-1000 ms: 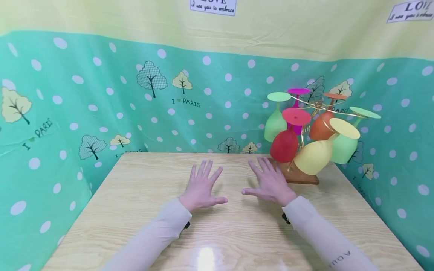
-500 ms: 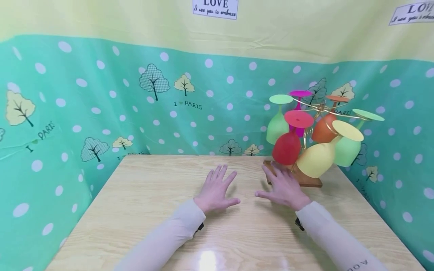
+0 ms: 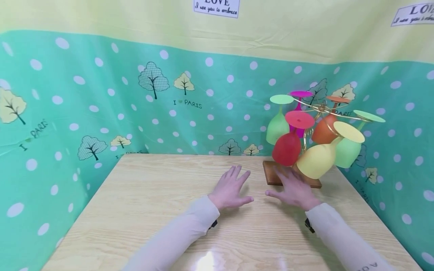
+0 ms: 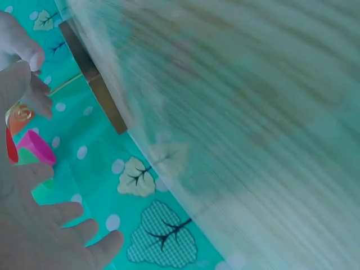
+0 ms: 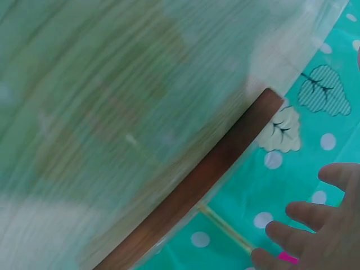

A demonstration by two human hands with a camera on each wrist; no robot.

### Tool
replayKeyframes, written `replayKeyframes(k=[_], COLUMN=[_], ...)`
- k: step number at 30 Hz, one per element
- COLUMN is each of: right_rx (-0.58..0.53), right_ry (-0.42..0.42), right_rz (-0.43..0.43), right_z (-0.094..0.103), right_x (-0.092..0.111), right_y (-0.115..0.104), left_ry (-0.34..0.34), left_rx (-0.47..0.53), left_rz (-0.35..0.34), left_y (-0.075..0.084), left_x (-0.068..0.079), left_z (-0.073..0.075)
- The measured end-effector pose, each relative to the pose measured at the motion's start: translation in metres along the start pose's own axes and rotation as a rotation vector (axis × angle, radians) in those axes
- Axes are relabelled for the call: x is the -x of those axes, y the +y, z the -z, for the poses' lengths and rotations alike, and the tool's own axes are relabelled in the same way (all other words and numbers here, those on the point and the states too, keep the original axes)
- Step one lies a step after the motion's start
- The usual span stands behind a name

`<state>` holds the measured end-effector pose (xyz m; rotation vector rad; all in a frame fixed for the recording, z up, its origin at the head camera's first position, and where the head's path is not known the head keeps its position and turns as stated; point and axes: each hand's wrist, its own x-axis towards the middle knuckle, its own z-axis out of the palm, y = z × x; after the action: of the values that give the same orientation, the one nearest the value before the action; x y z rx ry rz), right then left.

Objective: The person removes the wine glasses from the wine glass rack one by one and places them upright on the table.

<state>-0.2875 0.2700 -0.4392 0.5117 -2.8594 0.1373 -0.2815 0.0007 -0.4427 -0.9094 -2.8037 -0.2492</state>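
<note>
Wine goblets hang upside down from a gold wire rack [image 3: 321, 109] on a brown wooden base [image 3: 271, 175]. Among them are a red goblet [image 3: 286, 148], a yellow goblet [image 3: 315, 160], a magenta goblet [image 3: 298, 131], an orange goblet [image 3: 323, 130] and two green ones. My right hand [image 3: 295, 191], fingers spread, is just in front of the base and overlaps it in the head view. To its left my left hand [image 3: 229, 190] is palm down over the table, its fingers spread too. Both hands hold nothing. In the right wrist view the fingers [image 5: 312, 214] are apart.
The light wooden table [image 3: 162, 180] reaches back to a green and yellow cloth [image 3: 203, 94] printed with dots and trees. This cloth also borders the left and right sides. The rack stands near the table's back right corner.
Both hands have moved to the right, toward the rack, and stay spread. My right hand now overlaps more of the wooden base. The goblets have kept their places on the rack.
</note>
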Motion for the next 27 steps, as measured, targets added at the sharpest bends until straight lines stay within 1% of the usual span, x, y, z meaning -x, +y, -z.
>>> replayKeyframes(k=[6,12,15,19,27], right_rx=[0.004,0.007,-0.030,-0.081,-0.134], right_ry=[0.016,0.067,0.042,-0.002,-0.010], right_rz=[-0.032,-0.024,-0.045,-0.102,-0.142], right_z=[-0.002,-0.004,-0.005,-0.005,-0.006], right_x=[0.002,0.005,0.007,0.011,0.015], right_y=[0.018,0.037,0.046,0.057,0.077], left_ry=[-0.016,-0.038,-0.063,-0.094,-0.126], left_rx=[0.004,0.017,0.034,0.074,0.160], left_rz=[-0.017,-0.022,-0.015,-0.004,0.046], left_y=[0.012,0.024,0.029,0.036,0.048], left_x=[-0.012,-0.023,-0.027,-0.031,-0.042], left_z=[-0.004,-0.008,-0.009,-0.012,-0.018])
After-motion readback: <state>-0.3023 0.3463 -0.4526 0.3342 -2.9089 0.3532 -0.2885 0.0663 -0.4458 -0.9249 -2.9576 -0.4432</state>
